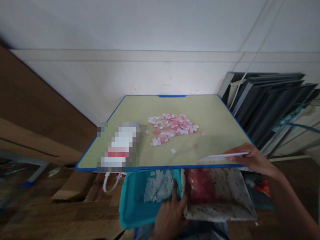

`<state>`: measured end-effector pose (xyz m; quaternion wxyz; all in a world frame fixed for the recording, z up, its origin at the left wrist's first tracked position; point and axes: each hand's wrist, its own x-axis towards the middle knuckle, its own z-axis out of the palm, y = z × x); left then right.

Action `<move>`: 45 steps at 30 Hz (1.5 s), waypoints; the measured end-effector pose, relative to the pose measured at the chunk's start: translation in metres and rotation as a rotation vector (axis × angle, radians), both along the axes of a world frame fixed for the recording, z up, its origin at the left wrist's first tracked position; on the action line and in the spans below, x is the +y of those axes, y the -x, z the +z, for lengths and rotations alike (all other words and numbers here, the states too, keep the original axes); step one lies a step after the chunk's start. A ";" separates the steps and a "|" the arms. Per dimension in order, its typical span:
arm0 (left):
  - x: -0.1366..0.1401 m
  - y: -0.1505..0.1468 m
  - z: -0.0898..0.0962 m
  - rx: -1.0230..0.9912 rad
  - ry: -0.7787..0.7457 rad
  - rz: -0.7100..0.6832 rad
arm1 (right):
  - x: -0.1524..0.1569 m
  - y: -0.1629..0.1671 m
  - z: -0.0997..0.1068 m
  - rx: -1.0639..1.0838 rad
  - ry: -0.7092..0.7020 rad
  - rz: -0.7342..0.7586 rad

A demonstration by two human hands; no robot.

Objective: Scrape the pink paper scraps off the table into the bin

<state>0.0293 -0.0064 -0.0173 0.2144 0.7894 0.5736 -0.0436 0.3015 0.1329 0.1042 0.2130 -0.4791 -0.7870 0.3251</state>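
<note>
My right hand (pixel 246 157) holds a thin white card (pixel 222 156) by its right end, low over the front right of the board. Below the board's front edge, my left hand (pixel 170 213) is at the right side of a teal basin (pixel 132 213). Its index finger stretches along the basin's inner side, with another finger apart near the rim. Small white paper pieces (pixel 158 186) lie in the basin, left of that finger. On the board, a loose heap of pink and white paper squares (pixel 175 125) spreads across the middle.
The yellowish board (pixel 200 106) has a blue rim. A blurred-out white box (pixel 120 146) sits at its left. A stained tray (pixel 225 186) with red material (pixel 201 186) adjoins the basin. Dark panels (pixel 267 100) lean at the right; a cardboard box (pixel 75 183) lies left.
</note>
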 end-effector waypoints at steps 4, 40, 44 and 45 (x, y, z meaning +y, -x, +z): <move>-0.001 0.000 -0.002 0.015 -0.014 0.006 | -0.015 0.001 0.009 0.005 0.033 0.054; -0.001 0.001 -0.003 0.009 -0.058 -0.010 | 0.017 0.024 0.001 0.214 0.118 0.386; 0.000 0.001 -0.004 -0.009 -0.063 -0.010 | 0.010 0.013 0.001 0.191 0.112 0.353; 0.000 0.001 -0.004 -0.012 -0.061 -0.008 | 0.008 0.010 0.002 0.185 0.109 0.347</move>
